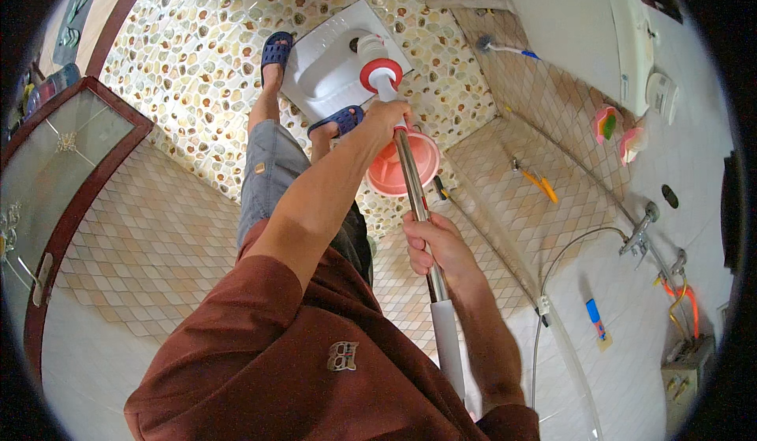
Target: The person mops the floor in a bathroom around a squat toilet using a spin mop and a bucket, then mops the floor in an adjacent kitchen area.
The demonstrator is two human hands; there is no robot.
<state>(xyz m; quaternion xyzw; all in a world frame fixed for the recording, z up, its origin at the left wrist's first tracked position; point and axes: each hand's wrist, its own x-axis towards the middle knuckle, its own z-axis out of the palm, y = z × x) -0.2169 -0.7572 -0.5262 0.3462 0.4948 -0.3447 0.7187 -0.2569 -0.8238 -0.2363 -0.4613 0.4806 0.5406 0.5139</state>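
Observation:
Both my hands grip the steel pole [410,166] of what looks like a twist mop. My left hand [388,113] is closed around its upper part, just below the red and white collar [381,75]. Farther down, my right hand [436,241] wraps the pole above a pale grip sleeve [447,328]. The ribbed white head [371,44] is over the white squat toilet [322,80], close to its drain hole; whether it touches cannot be seen. Behind the pole stands a pink plastic basin [424,151], partly hidden by it and my left hand.
Blue slippers [276,50] are on my feet, beside the toilet on pebble-patterned flooring [195,74]. A framed glass door [89,127] stands at left. Along the right wall are a toilet brush [508,48], an orange-handled tool [541,185], a shower tap [639,237] and hose [539,334].

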